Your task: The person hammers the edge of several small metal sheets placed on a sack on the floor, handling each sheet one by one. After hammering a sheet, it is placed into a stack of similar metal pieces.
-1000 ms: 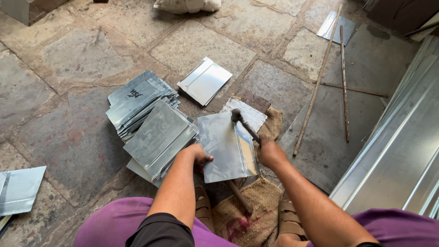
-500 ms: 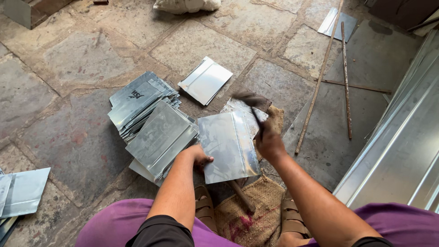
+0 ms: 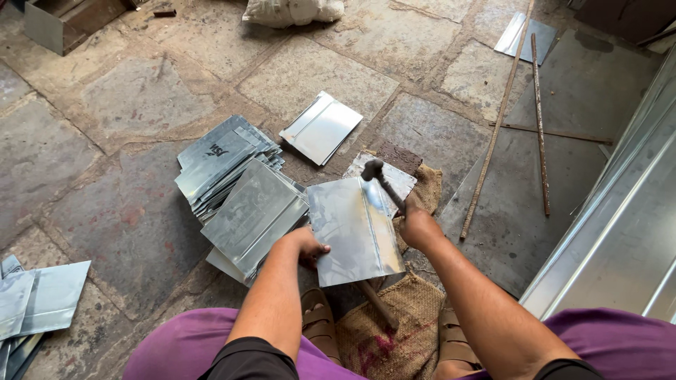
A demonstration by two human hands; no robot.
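My left hand [image 3: 304,244] grips the left edge of a shiny metal sheet [image 3: 348,229] that lies over a dark bar [image 3: 377,305] on sacking. My right hand [image 3: 417,226] is closed on the handle of a hammer [image 3: 384,184]. The hammer's head is down at the sheet's far edge, near its raised fold line. My sandalled feet rest on the sacking below the sheet.
A stack of similar folded sheets [image 3: 232,183] lies to the left, and a single sheet [image 3: 322,128] lies farther off. Long rods [image 3: 539,119] cross the stone floor at right. Large sheet metal [image 3: 620,232] leans at the right edge. More sheets [image 3: 35,299] sit at lower left.
The hammer was raised and swung in my right hand half a second ago; now its head is back down at the sheet's far edge. My left hand kept holding the sheet.
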